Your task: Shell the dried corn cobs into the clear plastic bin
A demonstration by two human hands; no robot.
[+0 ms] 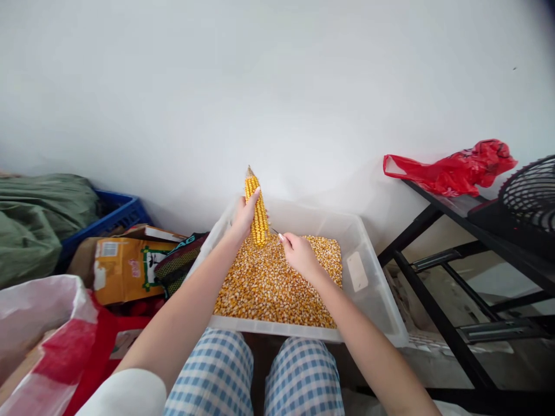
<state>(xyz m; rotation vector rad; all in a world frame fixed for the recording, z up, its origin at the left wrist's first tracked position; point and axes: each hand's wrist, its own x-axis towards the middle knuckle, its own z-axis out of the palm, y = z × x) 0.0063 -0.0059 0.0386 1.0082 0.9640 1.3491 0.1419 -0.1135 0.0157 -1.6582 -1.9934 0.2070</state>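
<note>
To the left of the translucent bin, things crowd close: a dark mesh bag right by its side, then an orange carton, a blue crate with green sheeting bunched beside and over it, and, nearer the person, a red-and-white bag. To the bin's right stands a black-framed worktop bearing a crumpled red plastic bag and a round black grille, partly out of view. A plain white wall rises behind the bin, and knees in blue-and-white checked cloth sit before its near rim. Both forearms reach over that rim, hiding some of what lies inside.

The bin holds a broad bed of loose kernels, yellow, orange and whitish; a pale label shows on its right wall. The open red-and-white bag has something brown within.

Above the kernels, the left hand grasps a corn cob, tilted, tapered end up, its glossy yellow grains in tight rows. The right hand grips a thin dark tool pointing toward the cob's lower part; whether they touch is unclear.
</note>
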